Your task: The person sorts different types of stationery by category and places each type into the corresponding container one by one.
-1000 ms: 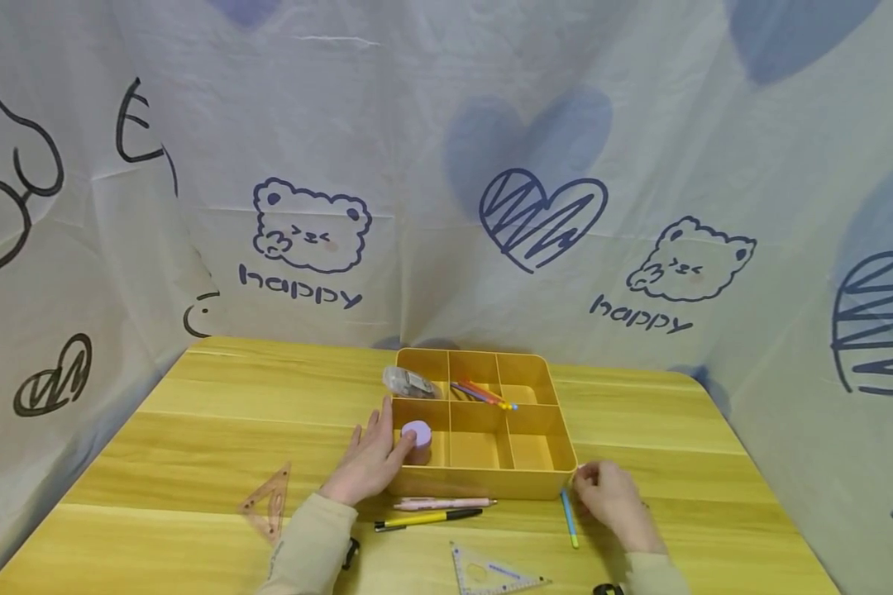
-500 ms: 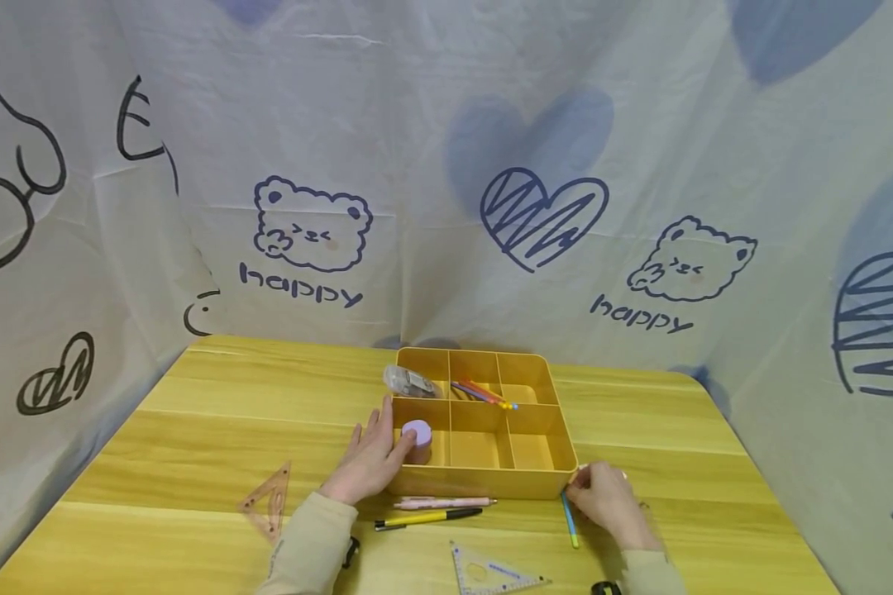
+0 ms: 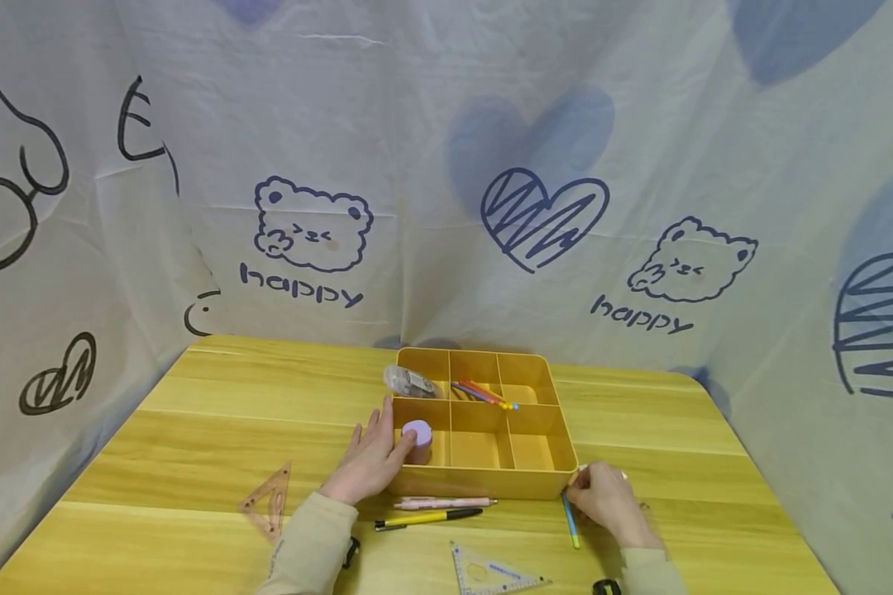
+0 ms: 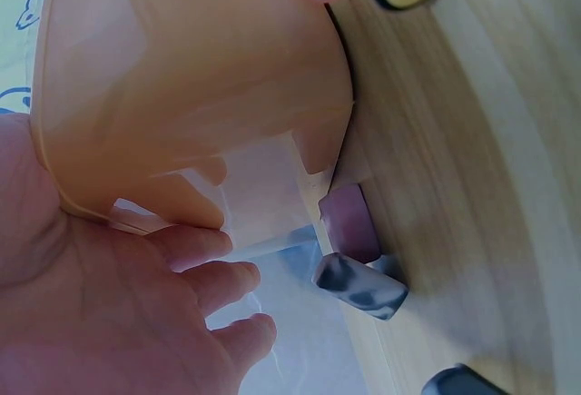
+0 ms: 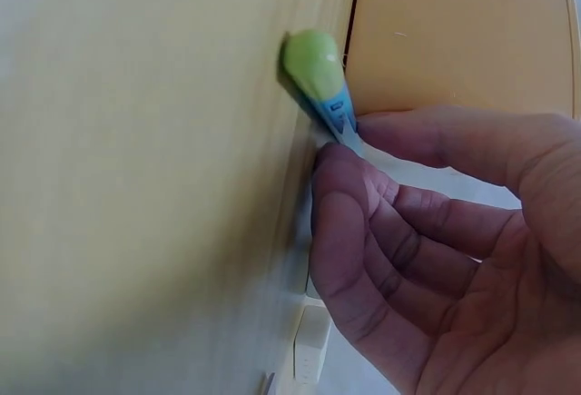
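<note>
My left hand [image 3: 365, 463] lies along the left wall of the yellow divided organizer box [image 3: 484, 482], fingers extended outside it. Its thumb reaches over the rim onto a round tub with a purple lid [image 3: 417, 430] in the front-left compartment. In the left wrist view, the fingers of the left hand [image 4: 118, 304] rest close against the box's outer wall. By the front-right corner, my right hand [image 3: 606, 500] pinches a slim blue pen with a green end [image 3: 571, 525] between thumb and forefinger. In the right wrist view, the green tip [image 5: 313, 62] points away from the right hand [image 5: 436, 232].
Pink pens [image 3: 446, 502] and a yellow-black pen [image 3: 427, 519] lie in front of the box. A clear set square [image 3: 491, 570] is nearer me, an orange one [image 3: 268, 500] at left. Back compartments hold a grey packet [image 3: 409, 382] and coloured sticks [image 3: 484, 394].
My right hand has shifted slightly left and its fingers have come onto the blue pen, which has tilted a little at its near end. The left hand and the box stay put.
</note>
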